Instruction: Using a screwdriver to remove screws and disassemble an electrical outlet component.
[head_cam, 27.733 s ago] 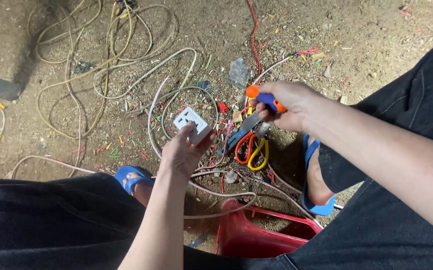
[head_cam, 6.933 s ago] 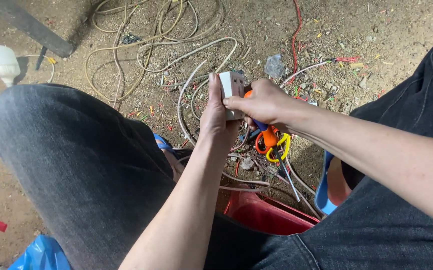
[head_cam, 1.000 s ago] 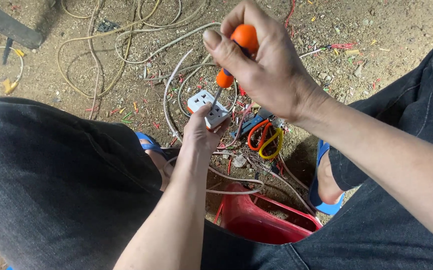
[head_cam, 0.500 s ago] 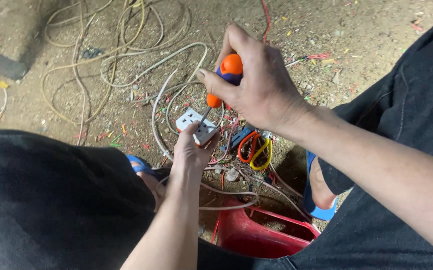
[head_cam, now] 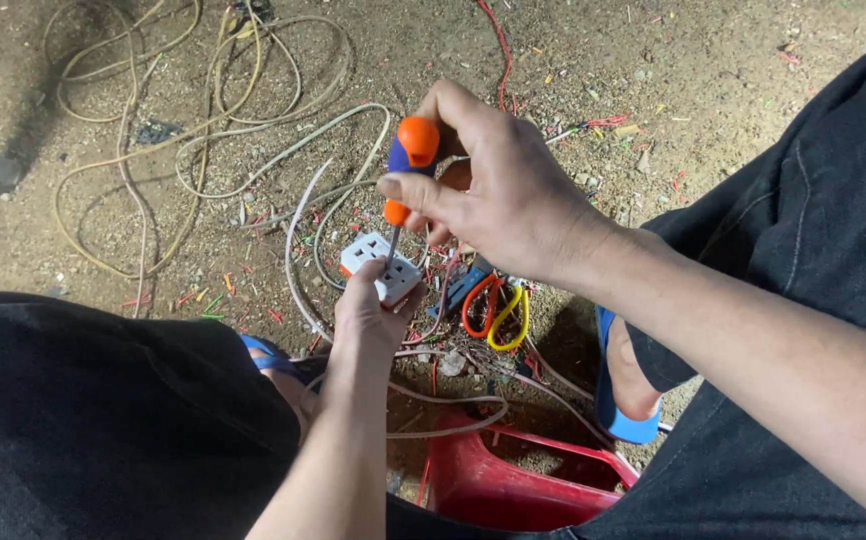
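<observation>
Your right hand grips the screwdriver upright, its tip straight down on the white socket that your left hand clasps just beneath.

An orange-and-blue plastic screwdriver handle is seen above a white square socket plate; orange and yellow scissor loops, a red plastic stool and blue rubber sandals are shown.
</observation>
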